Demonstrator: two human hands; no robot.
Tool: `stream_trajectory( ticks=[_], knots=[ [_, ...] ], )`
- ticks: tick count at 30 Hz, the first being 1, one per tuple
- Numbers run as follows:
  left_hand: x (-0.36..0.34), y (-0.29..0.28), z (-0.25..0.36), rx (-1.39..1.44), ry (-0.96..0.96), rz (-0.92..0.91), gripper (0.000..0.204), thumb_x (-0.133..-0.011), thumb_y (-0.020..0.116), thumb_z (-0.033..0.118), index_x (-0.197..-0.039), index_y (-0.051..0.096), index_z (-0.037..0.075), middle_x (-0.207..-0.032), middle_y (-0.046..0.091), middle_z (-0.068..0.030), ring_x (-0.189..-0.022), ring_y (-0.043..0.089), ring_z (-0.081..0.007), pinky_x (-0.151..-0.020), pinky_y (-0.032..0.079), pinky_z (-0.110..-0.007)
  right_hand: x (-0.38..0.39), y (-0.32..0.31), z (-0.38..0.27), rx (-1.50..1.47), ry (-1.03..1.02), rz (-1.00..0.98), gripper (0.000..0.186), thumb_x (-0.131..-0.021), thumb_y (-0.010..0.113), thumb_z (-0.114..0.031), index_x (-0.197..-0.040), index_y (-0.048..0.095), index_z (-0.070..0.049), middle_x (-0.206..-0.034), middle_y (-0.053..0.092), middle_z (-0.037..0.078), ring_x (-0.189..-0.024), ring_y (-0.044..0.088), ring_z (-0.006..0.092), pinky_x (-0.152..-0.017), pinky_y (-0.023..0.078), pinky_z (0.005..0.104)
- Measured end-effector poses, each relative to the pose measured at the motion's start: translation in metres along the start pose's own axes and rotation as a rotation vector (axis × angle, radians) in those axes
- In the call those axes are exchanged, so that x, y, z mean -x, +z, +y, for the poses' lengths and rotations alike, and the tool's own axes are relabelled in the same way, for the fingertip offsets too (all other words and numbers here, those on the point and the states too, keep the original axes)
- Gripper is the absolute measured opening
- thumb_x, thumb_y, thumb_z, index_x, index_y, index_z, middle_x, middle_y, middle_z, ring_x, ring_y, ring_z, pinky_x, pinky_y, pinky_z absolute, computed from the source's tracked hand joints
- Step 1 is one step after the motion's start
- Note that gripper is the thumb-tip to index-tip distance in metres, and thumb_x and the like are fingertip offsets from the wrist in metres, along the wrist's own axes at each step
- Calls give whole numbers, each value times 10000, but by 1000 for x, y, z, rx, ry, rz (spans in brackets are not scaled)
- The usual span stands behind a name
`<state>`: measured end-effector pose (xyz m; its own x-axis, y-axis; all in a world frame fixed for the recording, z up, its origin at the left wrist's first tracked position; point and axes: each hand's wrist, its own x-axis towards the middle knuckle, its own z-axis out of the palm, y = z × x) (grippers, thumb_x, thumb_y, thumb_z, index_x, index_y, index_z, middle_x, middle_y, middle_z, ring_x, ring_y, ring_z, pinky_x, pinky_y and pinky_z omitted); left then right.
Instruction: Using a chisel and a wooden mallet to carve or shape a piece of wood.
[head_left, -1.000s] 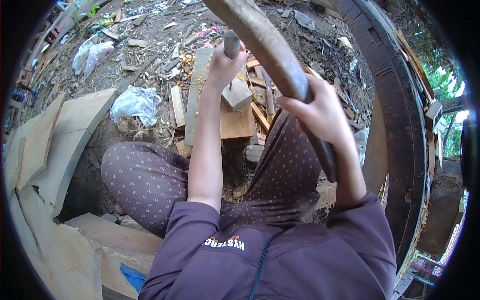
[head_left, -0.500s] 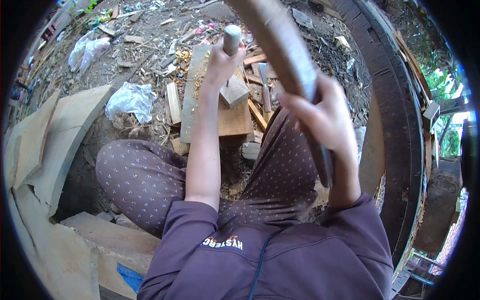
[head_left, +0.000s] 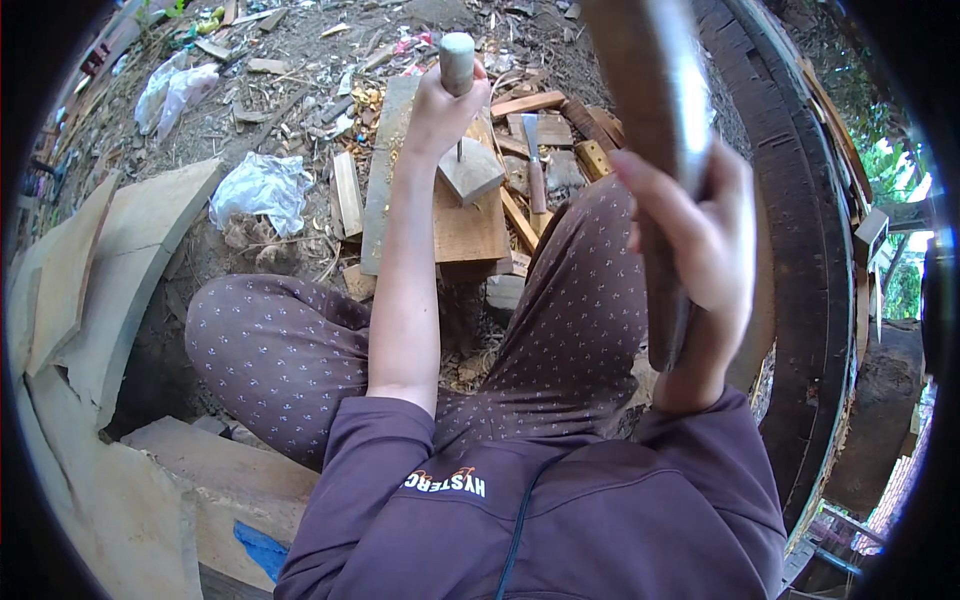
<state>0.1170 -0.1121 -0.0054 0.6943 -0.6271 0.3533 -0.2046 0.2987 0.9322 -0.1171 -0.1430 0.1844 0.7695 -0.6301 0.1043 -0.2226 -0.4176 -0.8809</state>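
My left hand (head_left: 438, 112) is wrapped round the pale round handle of a chisel (head_left: 457, 66), held nearly upright. Its thin metal shank comes down onto a small squared wood block (head_left: 472, 174), where the cutting tip is hard to make out. The block rests on a wooden work board (head_left: 470, 232) in front of my knees. Raised at the right, my right hand (head_left: 706, 232) grips a thick wooden club (head_left: 655, 95), blurred by motion and apart from the chisel. Another chisel (head_left: 534, 170), with a flat blade and wooden handle, lies just right of the board.
Wood offcuts (head_left: 528, 104) and chips lie around the board. Crumpled plastic bags (head_left: 262, 192) are on the littered ground to the left. Large curved planks (head_left: 140, 270) stand at my left, and a dark curved timber (head_left: 805, 270) runs along my right.
The club in my right hand has swung up and to the right, away from the chisel. My left hand has shifted only slightly, still holding the chisel on the block.
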Motion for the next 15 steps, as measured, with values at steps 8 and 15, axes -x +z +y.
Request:
stream_trajectory(
  ticks=[8,15],
  knots=[
    [-1,-3,5,-1,-37,49,40,-789,615,71,-794,592,38,-691,581,0,-580,538,-70,-519,424,-224,-24,23,50,224,38,-210,514,-738,718,-318,-1010,608,103,-702,649,199,-629,663,245,-613,518,355],
    [2,3,11,29,-48,-14,52,-837,574,18,-866,548,53,-685,541,5,-553,509,-59,-494,398,-204,-11,2,24,-80,-221,60,441,-762,736,-284,-985,626,80,-755,675,172,-705,665,193,-660,528,335]
  ],
)
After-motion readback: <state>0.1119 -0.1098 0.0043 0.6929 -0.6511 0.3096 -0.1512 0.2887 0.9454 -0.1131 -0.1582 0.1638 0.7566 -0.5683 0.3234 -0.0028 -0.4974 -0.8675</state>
